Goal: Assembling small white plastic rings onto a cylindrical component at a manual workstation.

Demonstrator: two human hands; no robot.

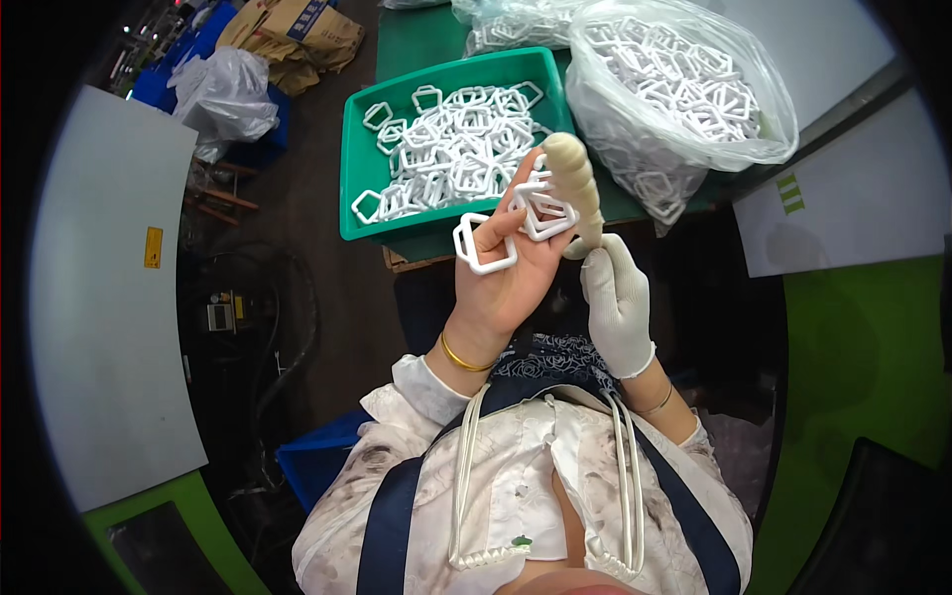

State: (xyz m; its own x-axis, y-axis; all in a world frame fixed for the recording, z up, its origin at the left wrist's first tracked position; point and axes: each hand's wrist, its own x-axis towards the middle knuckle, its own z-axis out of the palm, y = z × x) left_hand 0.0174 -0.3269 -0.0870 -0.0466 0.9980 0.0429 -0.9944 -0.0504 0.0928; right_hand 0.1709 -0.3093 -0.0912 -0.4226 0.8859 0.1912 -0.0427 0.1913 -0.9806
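My bare left hand [508, 283] is raised palm up, a yellow bangle on its wrist. Its fingers and thumb hold several white plastic buckle frames [543, 213]; one of them, a four-sided frame [486, 260], hangs around the thumb side. Against the outer side of this hand stands a cream, ribbed, tapering piece [572, 178] with a rounded top. I cannot tell whether it covers fingers. My right hand [620, 312], in a white knitted glove, has its fingers closed at the lower end of that piece.
Just beyond my hands a green plastic bin [355, 188] holds many white frames. A clear plastic bag [635, 149] at far right is full of similar frames. Pale panels [119, 288] stand on both sides. Brown paper sacks [297, 45] lie at far left.
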